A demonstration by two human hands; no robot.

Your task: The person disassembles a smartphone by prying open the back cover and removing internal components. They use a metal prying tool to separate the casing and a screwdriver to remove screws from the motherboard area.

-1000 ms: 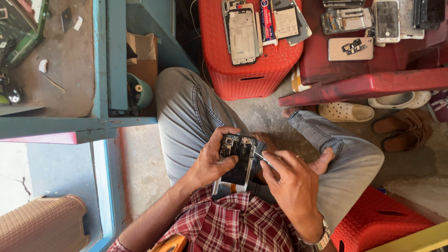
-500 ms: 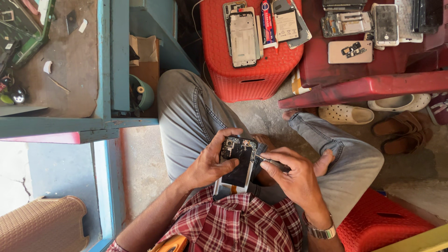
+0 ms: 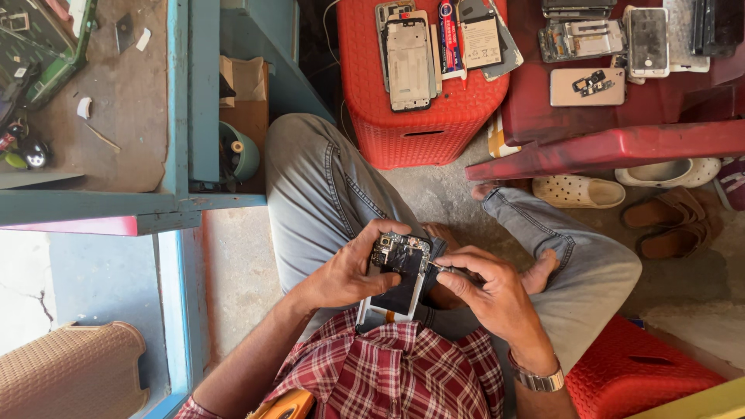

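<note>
Hands [image 3: 419, 279] stay on opened phone [image 3: 397, 271], barely shifted.

The person sits with legs crossed, and both hands meet above the lap, around an opened phone [image 3: 397, 275]. The left hand [image 3: 345, 271] comes from the lower left of the phone and grips its left edge; the thumb lies on its top edge and the fingers curl behind it. The left forearm is bare and rises diagonally toward the phone. The right hand [image 3: 493, 299] is just right of the phone, with fingers bent and pinched together on a thin tool [image 3: 444, 268] whose tip touches the phone's right side. The right wrist wears a metal watch [image 3: 537, 380].
</note>
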